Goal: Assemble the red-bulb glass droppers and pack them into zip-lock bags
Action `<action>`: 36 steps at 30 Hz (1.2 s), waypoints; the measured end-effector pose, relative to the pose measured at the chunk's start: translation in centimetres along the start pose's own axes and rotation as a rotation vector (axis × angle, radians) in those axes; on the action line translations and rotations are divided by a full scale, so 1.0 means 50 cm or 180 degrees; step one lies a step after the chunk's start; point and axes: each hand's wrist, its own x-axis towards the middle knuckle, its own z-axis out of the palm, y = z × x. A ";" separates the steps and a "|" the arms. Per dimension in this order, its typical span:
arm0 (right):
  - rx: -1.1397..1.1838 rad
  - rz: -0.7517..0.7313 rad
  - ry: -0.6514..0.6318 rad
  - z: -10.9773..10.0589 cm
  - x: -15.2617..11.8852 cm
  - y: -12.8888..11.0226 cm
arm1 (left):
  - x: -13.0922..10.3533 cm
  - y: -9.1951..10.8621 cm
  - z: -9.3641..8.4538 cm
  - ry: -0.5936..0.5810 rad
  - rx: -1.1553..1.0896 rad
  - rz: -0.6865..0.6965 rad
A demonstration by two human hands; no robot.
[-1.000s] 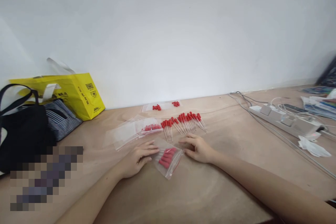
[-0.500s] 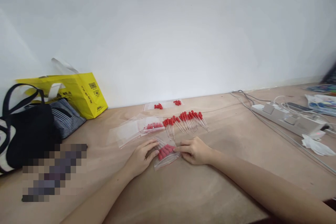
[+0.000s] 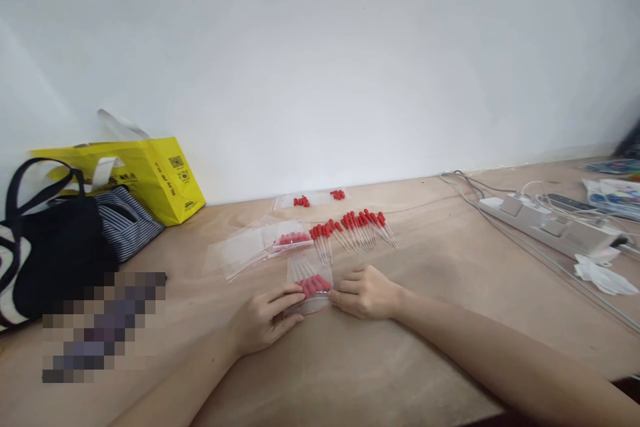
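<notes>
A clear zip-lock bag [image 3: 311,303] lies flat in front of me. Inside it are several droppers with red rubber bulbs [image 3: 314,285], tips pointing away from me. My left hand [image 3: 267,317] rests at the bag's left side, thumb and forefinger apart, fingertips touching the plastic by the bulbs and the zip end. Against the bag's right edge, my right hand [image 3: 367,292] has its fingers closed on the plastic near the zip. Beyond the bag, loose red-bulbed droppers [image 3: 357,227] lie in a row.
Flat clear bags [image 3: 245,252] lie left of the loose droppers, with a filled bag [image 3: 293,240] on top. More bagged droppers [image 3: 303,201] lie by the wall. Yellow [image 3: 170,180] and black [image 3: 55,260] bags stand left. A power strip [image 3: 550,227] with cables and a tissue [image 3: 605,275] are right.
The filled bag now lies straighter, its dropper tips farther away. My left hand has shifted left and nearer me, with thumb and forefinger wider apart. My right hand has moved slightly towards the zip end.
</notes>
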 end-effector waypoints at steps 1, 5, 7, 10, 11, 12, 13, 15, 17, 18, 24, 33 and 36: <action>-0.0015 -0.0047 0.0016 0.001 0.001 0.001 | 0.003 -0.003 0.000 0.0070 0.0124 0.0096; -0.0108 0.0096 0.0034 0.003 0.001 0.012 | 0.008 -0.015 -0.002 0.0352 0.0649 0.0538; -0.0182 0.0212 0.0041 0.005 -0.001 0.017 | 0.008 -0.021 -0.002 0.0417 0.0847 0.0674; -0.0287 0.0237 0.0070 0.010 -0.002 0.021 | 0.009 -0.025 0.000 0.0485 0.1060 0.0729; -0.0317 0.0206 0.0076 0.012 -0.001 0.021 | 0.009 -0.025 0.001 0.0517 0.1120 0.0729; -0.0340 0.0160 0.0077 0.014 -0.001 0.021 | 0.010 -0.024 0.001 0.0548 0.1171 0.0727; -0.0353 0.0101 0.0072 0.015 0.000 0.021 | 0.011 -0.023 0.002 0.0566 0.1209 0.0714; -0.0349 -0.0021 0.0047 0.017 0.003 0.022 | 0.013 -0.020 0.001 0.0553 0.1251 0.0676; -0.0311 -0.0102 0.0016 0.016 0.005 0.022 | 0.015 -0.018 0.000 0.0534 0.1243 0.0648; -0.0289 -0.0121 0.0005 0.016 0.006 0.022 | 0.015 -0.017 -0.001 0.0535 0.1226 0.0640; -0.0310 0.0102 0.0171 0.016 0.011 0.018 | 0.026 -0.013 0.002 0.0594 0.0990 0.0380; -0.0430 0.0219 0.0301 0.033 0.037 0.002 | 0.070 -0.007 0.046 0.0694 0.0716 0.0572; -0.0444 0.0120 0.0280 0.039 0.044 0.001 | 0.077 -0.005 0.047 0.0644 0.0814 0.0665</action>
